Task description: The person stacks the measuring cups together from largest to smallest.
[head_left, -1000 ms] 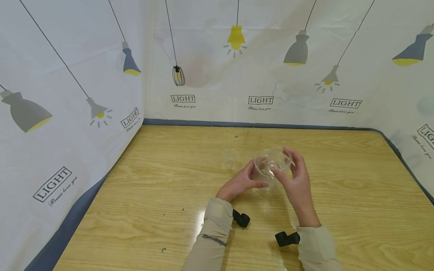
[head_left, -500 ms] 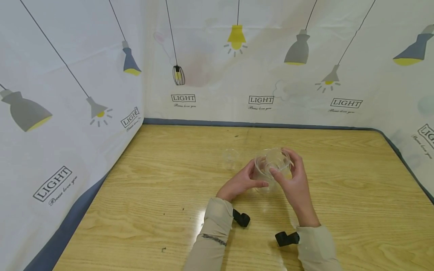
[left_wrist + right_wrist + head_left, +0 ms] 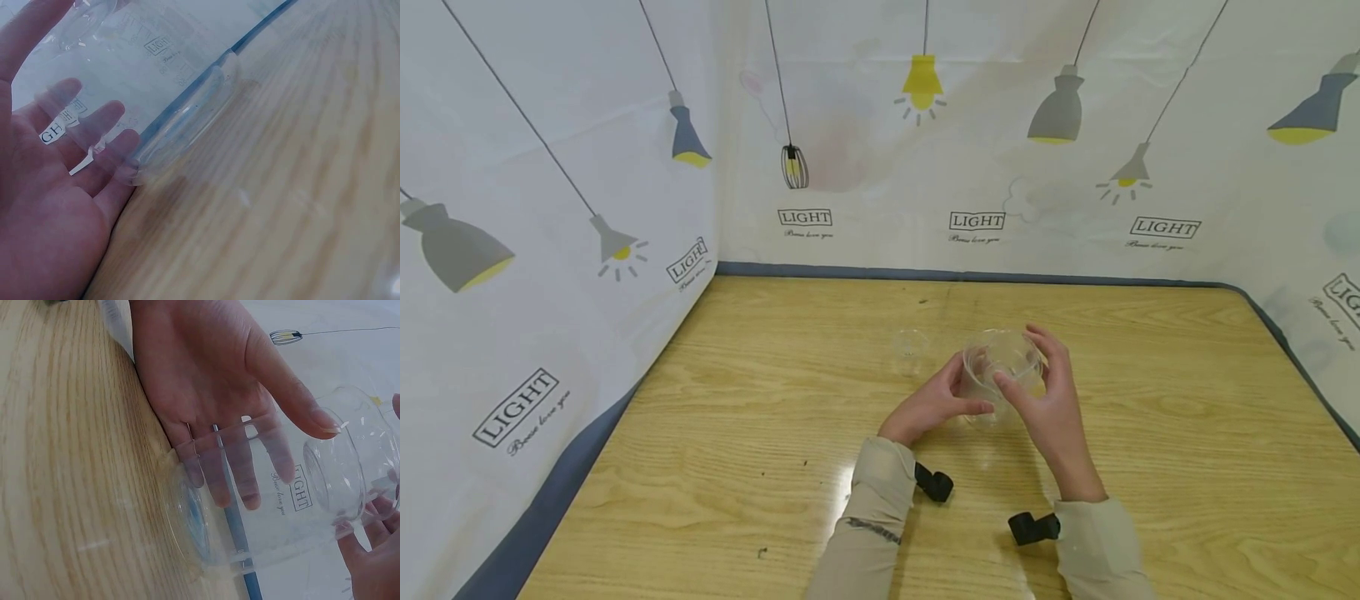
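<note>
A clear cylindrical jar (image 3: 982, 389) stands on the wooden table between both hands. My left hand (image 3: 936, 398) grips it from the left, thumb across its near side and fingers round the far side; in the left wrist view the fingers show through its wall. In the jar's mouth sits a smaller clear inner cup (image 3: 339, 472), level with the rim. My right hand (image 3: 1048, 400) holds this cup at the right, its thumb (image 3: 319, 422) at the cup's edge and its fingers along the jar's wall. The cup's lower part is blurred by reflections.
A small clear round piece (image 3: 910, 343) lies on the wooden table (image 3: 760, 433), left of the jar and farther back. White sheets (image 3: 880, 142) printed with lamps stand along the table's back and sides. Black camera mounts (image 3: 1033, 529) sit on the wrists.
The inner cup, tilted above the jar's mouth a second ago, has turned and dropped level into it under my right hand. My left hand and the jar have stayed in place.
</note>
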A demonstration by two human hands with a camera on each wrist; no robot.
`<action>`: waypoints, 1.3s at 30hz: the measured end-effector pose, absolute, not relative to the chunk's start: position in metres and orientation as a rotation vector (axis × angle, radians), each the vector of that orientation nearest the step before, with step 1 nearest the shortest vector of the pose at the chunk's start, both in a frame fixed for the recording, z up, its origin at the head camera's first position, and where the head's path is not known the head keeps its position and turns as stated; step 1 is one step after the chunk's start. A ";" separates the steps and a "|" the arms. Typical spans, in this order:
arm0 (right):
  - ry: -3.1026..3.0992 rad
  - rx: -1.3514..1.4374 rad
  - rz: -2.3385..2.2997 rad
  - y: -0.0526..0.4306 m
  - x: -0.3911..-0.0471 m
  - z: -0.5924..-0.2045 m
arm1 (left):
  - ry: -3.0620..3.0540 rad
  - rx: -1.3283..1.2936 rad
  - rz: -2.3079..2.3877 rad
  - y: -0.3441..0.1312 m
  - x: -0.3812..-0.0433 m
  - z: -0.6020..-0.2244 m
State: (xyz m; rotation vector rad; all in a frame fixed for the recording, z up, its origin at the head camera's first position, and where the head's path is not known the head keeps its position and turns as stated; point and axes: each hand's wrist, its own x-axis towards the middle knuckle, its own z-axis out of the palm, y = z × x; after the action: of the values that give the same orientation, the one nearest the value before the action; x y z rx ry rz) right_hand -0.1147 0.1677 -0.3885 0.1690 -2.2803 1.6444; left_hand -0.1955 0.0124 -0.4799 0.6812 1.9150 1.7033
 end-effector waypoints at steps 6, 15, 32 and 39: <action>-2.301 0.177 1.610 0.168 -0.115 -0.389 | 1.909 0.667 1.703 0.012 -0.195 -0.479; -2.351 0.158 1.583 0.166 -0.113 -0.388 | 1.892 0.684 1.720 0.011 -0.194 -0.477; -2.390 0.173 1.558 0.180 -0.129 -0.420 | 1.844 0.706 1.747 0.011 -0.192 -0.469; -2.436 0.179 1.535 0.181 -0.130 -0.421 | 1.834 0.712 1.735 0.007 -0.184 -0.452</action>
State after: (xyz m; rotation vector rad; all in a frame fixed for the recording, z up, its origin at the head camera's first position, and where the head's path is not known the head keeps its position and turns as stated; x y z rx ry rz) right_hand -0.1297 0.1813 -0.4206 0.1789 -2.4359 1.5352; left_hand -0.1843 0.0075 -0.4520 0.7117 1.8338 1.7349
